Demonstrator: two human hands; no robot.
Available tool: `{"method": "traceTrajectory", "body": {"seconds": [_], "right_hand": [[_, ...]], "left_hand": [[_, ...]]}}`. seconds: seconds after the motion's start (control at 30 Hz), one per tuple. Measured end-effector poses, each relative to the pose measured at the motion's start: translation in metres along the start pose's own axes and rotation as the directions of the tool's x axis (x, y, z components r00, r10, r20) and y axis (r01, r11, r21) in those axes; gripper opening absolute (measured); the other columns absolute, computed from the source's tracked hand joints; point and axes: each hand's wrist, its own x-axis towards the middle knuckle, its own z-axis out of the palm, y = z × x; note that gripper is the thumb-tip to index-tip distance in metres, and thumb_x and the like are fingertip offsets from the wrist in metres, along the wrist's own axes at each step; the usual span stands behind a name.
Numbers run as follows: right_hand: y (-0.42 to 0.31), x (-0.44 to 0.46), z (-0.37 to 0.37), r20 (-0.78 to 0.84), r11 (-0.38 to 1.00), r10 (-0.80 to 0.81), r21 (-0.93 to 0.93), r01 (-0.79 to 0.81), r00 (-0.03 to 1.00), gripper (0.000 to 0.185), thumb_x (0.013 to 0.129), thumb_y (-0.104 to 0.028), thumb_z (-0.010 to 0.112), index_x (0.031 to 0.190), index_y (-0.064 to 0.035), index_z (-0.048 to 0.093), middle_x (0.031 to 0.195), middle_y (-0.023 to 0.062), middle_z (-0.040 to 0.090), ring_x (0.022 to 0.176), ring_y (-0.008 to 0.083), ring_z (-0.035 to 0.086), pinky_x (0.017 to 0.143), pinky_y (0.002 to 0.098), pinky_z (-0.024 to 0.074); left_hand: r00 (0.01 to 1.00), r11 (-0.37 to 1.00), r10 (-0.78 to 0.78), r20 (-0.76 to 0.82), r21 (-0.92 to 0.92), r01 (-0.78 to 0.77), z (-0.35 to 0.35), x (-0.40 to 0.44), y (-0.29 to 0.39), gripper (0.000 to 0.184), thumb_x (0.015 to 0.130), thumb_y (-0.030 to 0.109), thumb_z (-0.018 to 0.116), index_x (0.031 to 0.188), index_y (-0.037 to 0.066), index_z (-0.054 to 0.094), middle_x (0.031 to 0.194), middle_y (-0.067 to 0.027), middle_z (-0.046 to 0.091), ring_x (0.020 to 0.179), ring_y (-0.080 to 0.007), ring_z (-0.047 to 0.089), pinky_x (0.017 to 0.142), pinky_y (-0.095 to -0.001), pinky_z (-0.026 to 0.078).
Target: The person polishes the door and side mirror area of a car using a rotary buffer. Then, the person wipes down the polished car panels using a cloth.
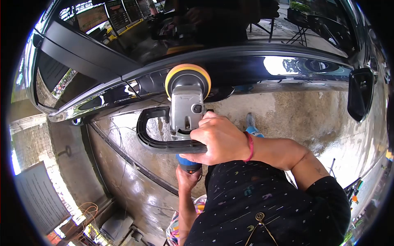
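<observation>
Right hand [221, 137] is clasping, back facing up, fingers [201, 133] curling. Right forearm [273, 151] is crossing in front of the torso [275, 199], elbow [303, 153] bending. Left hand [188, 179] is gripping too, sitting below the right one in view. Left forearm [187, 209] is angling upward from the lower edge.

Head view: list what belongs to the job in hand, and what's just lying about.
In the job:
- silver-and-blue power polisher with black loop handle
- round yellow-edged pad
- glossy black car

Seemingly just about:
- thin orange coiled cable
- grey rectangular printed board
</observation>
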Motion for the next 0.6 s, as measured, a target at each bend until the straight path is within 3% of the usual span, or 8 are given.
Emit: {"method": "traceTrajectory", "body": {"seconds": [0.13,0.27,0.33,0.4,0.53,0.6], "right_hand": [[0.007,-0.026,-0.033,-0.013,1.0,0.017,-0.026,-0.017,1.0,0.042,0.079,-0.04,0.083,0.066,-0.0042,0.064,0.059,0.0112,0.058,0.06,0.0303,0.057,0.072,0.0381,0.0446],[0.012,-0.055,-0.07,-0.053,0.999,0.04,-0.02,-0.041,0.998,0.041,0.077,-0.035,0.085,0.062,-0.0047,0.061,0.059,0.0113,0.057,0.058,0.0308,0.056,0.069,0.0379,0.0439],[0.016,-0.07,-0.085,-0.09,0.999,0.051,-0.008,-0.052,0.995,0.041,0.076,-0.033,0.085,0.061,-0.0049,0.06,0.058,0.0113,0.057,0.057,0.0305,0.057,0.068,0.0376,0.0443],[0.016,-0.085,-0.106,-0.065,0.99,0.139,-0.019,-0.14,0.988,0.045,0.08,-0.042,0.08,0.062,-0.0035,0.064,0.059,0.0138,0.06,0.061,0.0327,0.061,0.076,0.0398,0.0472],[0.027,-0.12,-0.14,-0.12,0.986,0.16,-0.02,-0.164,0.98,0.041,0.078,-0.038,0.082,0.063,-0.0044,0.064,0.058,0.0127,0.059,0.06,0.0317,0.061,0.072,0.0386,0.0478],[0.032,-0.137,-0.158,-0.165,0.987,0.157,-0.014,-0.162,0.974,0.039,0.076,-0.035,0.084,0.062,-0.0046,0.064,0.058,0.0119,0.058,0.058,0.031,0.06,0.07,0.0382,0.0481]], "left_hand": [[0.999,1.0,-0.015,0.047,0.009,0.015,0.027,-0.004,0.012,0.04,0.066,0.016,0.082,0.101,0.002,0.069,0.089,-0.0158,0.073,0.08,-0.0277,0.073,0.077,-0.039,0.057],[0.993,0.997,-0.028,0.116,0.075,0.019,0.054,-0.008,0.042,0.042,0.069,0.02,0.085,0.104,0.001,0.07,0.098,-0.0191,0.074,0.089,-0.0311,0.075,0.081,-0.0405,0.057],[0.992,0.997,0.063,0.112,0.034,-0.067,0.067,-0.01,0.062,0.044,0.071,0.02,0.085,0.107,0.001,0.07,0.1,-0.019,0.074,0.092,-0.0319,0.075,0.082,-0.0401,0.058],[0.989,0.997,0.041,0.141,0.052,-0.049,0.08,-0.011,0.076,0.043,0.072,0.018,0.083,0.11,0.002,0.071,0.101,-0.0195,0.074,0.095,-0.034,0.074,0.084,-0.0411,0.057],[0.983,0.991,0.085,0.161,0.085,-0.1,0.107,-0.011,0.102,0.043,0.072,0.017,0.082,0.112,0.005,0.071,0.107,-0.0208,0.073,0.099,-0.0384,0.072,0.088,-0.0442,0.057],[0.967,0.966,0.178,0.18,0.154,-0.207,0.121,-0.011,0.111,0.043,0.072,0.019,0.081,0.111,0.005,0.071,0.111,-0.0212,0.071,0.101,-0.0404,0.07,0.088,-0.0449,0.056]]}}
